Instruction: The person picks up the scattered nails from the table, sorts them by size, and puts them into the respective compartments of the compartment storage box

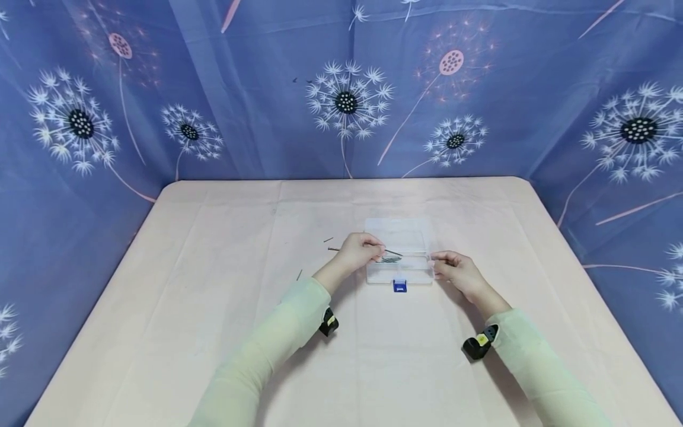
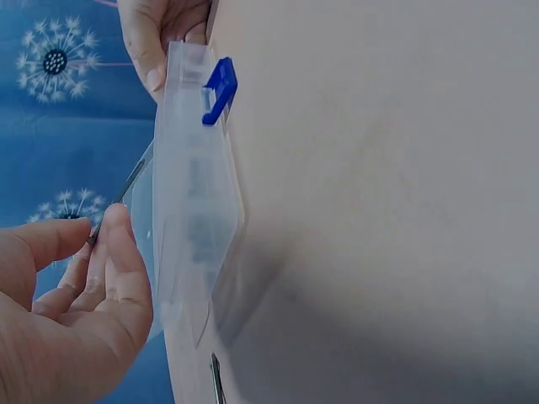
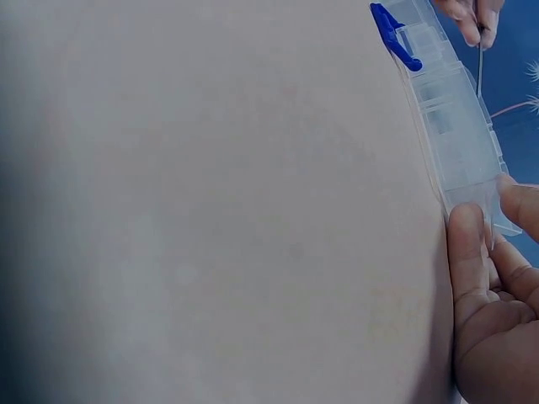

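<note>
A clear plastic compartment box (image 1: 379, 276) lies on the table with its lid (image 1: 397, 231) raised at the back and a blue latch (image 1: 399, 286) at the front. Over its left part my left hand (image 1: 358, 250) pinches a thin dark nail (image 2: 128, 187) between thumb and fingertips. Several dark nails (image 1: 391, 260) show in the box below that hand. At the box's right end my right hand (image 1: 460, 273) grips the side wall, thumb (image 3: 520, 206) on the upper edge and a finger (image 3: 466, 225) low against the outside.
To the left of the box, a longer nail (image 1: 333, 249) with a visible head lies partly behind my left hand. Short thin dark pieces (image 1: 328, 239) are scattered nearby on the pale tablecloth (image 1: 213, 332). Blue dandelion-print cloth (image 1: 256, 89) stands around the table.
</note>
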`<state>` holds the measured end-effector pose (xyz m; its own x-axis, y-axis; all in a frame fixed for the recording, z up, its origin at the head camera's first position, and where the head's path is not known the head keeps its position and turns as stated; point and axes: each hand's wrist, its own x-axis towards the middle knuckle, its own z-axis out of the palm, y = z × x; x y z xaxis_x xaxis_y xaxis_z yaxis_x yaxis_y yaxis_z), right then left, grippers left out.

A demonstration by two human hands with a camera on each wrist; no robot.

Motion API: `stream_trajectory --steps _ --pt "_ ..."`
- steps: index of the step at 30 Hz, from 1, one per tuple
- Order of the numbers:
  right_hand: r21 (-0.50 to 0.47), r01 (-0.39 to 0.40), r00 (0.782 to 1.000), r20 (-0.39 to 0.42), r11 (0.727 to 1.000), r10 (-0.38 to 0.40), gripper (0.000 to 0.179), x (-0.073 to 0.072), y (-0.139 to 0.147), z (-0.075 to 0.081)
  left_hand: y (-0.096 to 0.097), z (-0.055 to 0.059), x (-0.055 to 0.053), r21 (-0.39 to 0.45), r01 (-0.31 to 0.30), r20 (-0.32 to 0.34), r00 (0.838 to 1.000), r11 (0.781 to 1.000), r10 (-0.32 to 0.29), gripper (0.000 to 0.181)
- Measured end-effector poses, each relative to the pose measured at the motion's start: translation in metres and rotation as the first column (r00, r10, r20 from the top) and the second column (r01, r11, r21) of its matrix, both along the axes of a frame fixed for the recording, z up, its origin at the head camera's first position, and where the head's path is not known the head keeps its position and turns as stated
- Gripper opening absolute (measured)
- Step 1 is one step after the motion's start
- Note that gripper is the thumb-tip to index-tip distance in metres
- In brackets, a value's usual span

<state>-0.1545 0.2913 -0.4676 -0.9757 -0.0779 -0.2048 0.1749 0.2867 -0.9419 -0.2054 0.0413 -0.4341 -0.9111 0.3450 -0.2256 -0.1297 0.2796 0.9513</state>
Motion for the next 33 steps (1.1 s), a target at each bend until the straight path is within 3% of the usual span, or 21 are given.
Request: stream_trajectory --steps 8,20,33 --pt "0.007 0.003 1.000 0.010 1.000 -0.003 0.043 0.000 0.000 0.000 0.014 -0.002 0.000 -0.009 0.037 -0.014 0.999 0.999 -0.037 0.015" --pt "0.011 -0.002 1.000 0.016 1.000 0.002 0.044 -0.002 0.000 -0.002 0.021 0.003 -0.001 -0.134 0.126 -0.068 0.988 0.983 -0.136 0.016" --pt "0.012 0.008 1.000 0.004 1.000 -0.008 0.042 -0.002 0.000 -0.002 0.020 0.005 -0.001 -0.173 0.138 -0.062 0.987 0.975 -0.151 0.019"
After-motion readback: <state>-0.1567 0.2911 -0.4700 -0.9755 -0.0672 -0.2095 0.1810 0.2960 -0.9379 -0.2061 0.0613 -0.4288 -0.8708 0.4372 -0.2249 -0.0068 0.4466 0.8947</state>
